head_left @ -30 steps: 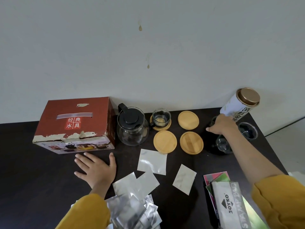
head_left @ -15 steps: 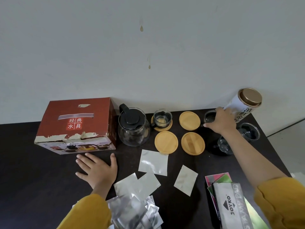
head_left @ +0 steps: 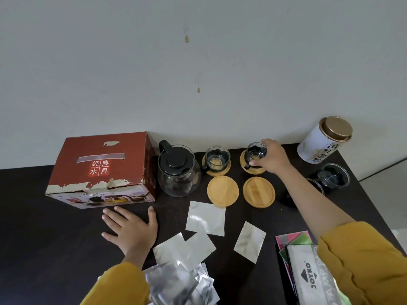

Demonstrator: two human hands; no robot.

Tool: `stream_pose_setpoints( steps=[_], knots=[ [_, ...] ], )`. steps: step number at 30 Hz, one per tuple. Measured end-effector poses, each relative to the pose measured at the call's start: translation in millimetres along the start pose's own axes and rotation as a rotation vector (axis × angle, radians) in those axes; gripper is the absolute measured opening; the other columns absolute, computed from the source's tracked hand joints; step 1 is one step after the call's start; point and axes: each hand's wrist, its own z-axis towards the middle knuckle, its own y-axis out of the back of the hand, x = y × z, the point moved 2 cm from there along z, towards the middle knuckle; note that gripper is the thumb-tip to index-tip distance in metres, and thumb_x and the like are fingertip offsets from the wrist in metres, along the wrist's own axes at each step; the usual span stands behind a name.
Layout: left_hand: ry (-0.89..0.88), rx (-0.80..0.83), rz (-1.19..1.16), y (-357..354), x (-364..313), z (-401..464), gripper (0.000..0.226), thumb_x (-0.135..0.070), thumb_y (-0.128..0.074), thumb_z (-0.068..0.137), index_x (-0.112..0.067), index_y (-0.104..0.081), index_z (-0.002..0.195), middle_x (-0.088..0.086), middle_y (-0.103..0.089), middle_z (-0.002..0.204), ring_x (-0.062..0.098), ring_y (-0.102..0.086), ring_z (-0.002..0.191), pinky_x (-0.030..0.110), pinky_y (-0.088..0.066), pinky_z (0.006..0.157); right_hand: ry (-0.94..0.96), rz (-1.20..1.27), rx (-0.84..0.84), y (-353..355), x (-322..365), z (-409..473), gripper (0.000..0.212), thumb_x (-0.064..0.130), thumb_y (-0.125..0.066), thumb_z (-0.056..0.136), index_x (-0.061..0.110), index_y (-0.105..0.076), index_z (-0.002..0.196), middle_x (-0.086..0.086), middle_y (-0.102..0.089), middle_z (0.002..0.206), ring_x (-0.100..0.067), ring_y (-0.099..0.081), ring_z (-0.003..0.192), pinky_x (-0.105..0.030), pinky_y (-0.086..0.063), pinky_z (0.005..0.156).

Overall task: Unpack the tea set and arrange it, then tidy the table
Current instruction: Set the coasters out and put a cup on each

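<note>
Nearest the camera a heap of silvery foil sachets (head_left: 176,280) lies on the dark wooden table (head_left: 44,238), with a grey "JOYKO" stamp-pad packet (head_left: 308,280) on coloured paper sheets (head_left: 293,239) to the right. The left hand (head_left: 130,227) rests flat on the table, fingers spread wide, just in front of the torn red cardboard box (head_left: 103,170). Beyond the sachets sit two bare round bamboo coasters (head_left: 222,190) side by side. Farther back, the right hand (head_left: 269,158) grips a small clear glass teacup with a black handle (head_left: 255,153), which sits on a third bamboo coaster (head_left: 253,170). To its left a matching cup (head_left: 217,157) stands on its own coaster, beside a round glass teapot with a black lid (head_left: 178,172). Two more glass cups (head_left: 333,178) stand at the right, near a white tea canister with a gold lid (head_left: 323,139) against the wall.
</note>
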Motion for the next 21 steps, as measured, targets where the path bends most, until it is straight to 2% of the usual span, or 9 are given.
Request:
stream_pose_setpoints(
  steps=[6, 10, 13, 15, 17, 19, 21],
  knots=[
    [-0.001, 0.001, -0.005, -1, 1, 1, 0.098, -0.062, -0.042, 0.085, 0.005, -0.008, 0.146, 0.025, 0.001, 0.156, 0.035, 0.002, 0.144, 0.064, -0.011, 0.109, 0.008, 0.104, -0.068, -3, -4, -11, 0.091, 0.021, -0.088, 0.066, 0.007, -0.039, 0.142, -0.012, -0.045, 0.141, -0.029, -0.04, 0.132, -0.037, -0.035, 0.107],
    [-0.006, -0.005, -0.015, 0, 1, 0, 0.097, -0.061, -0.043, 0.085, 0.006, -0.009, 0.146, 0.025, 0.0, 0.155, 0.036, 0.001, 0.144, 0.065, -0.011, 0.109, 0.117, 0.287, -0.263, -7, -6, -46, 0.066, 0.016, -0.087, 0.065, 0.007, -0.056, 0.123, -0.009, -0.057, 0.123, -0.027, -0.049, 0.121, -0.027, -0.037, 0.095],
    [0.0, 0.005, -0.009, 0, 1, 0, 0.098, -0.062, -0.042, 0.085, 0.005, -0.007, 0.147, 0.025, 0.001, 0.156, 0.035, 0.003, 0.144, 0.064, -0.01, 0.109, 0.105, 0.305, -0.354, -15, -15, -83, 0.063, 0.01, -0.08, 0.073, 0.005, -0.053, 0.13, -0.013, -0.05, 0.136, -0.026, -0.043, 0.131, -0.033, -0.035, 0.107],
    [0.005, 0.013, -0.008, 1, 1, 0, 0.098, -0.062, -0.041, 0.085, 0.005, -0.005, 0.147, 0.024, 0.003, 0.156, 0.034, 0.005, 0.145, 0.063, -0.009, 0.11, 0.092, 0.303, -0.439, -16, -27, -108, 0.058, 0.007, -0.076, 0.077, 0.005, -0.054, 0.13, -0.014, -0.047, 0.139, -0.027, -0.041, 0.131, -0.036, -0.038, 0.104],
    [0.005, 0.016, -0.013, 1, 0, -1, 0.099, -0.063, -0.04, 0.085, 0.004, -0.004, 0.147, 0.024, 0.004, 0.156, 0.034, 0.006, 0.145, 0.063, -0.008, 0.11, 0.033, 0.309, -0.589, -15, -42, -129, 0.053, 0.006, -0.075, 0.077, 0.004, -0.057, 0.126, -0.017, -0.044, 0.137, -0.029, -0.039, 0.129, -0.032, -0.037, 0.1],
    [0.004, 0.013, -0.016, 1, 0, -2, 0.099, -0.064, -0.04, 0.085, 0.004, -0.004, 0.147, 0.023, 0.005, 0.156, 0.034, 0.006, 0.145, 0.063, -0.008, 0.11, -0.119, 0.345, -0.732, -11, -59, -143, 0.056, 0.007, -0.076, 0.076, 0.002, -0.055, 0.127, -0.02, -0.041, 0.138, -0.034, -0.035, 0.128, -0.028, -0.03, 0.1],
    [0.003, 0.011, -0.018, 2, 0, -2, 0.099, -0.064, -0.039, 0.085, 0.004, -0.003, 0.147, 0.023, 0.005, 0.156, 0.034, 0.006, 0.145, 0.063, -0.007, 0.11, -0.3, 0.419, -0.775, -9, -73, -148, 0.07, 0.012, -0.078, 0.075, 0.002, -0.045, 0.136, -0.02, -0.035, 0.143, -0.036, -0.03, 0.133, -0.035, -0.029, 0.105]
  ],
)
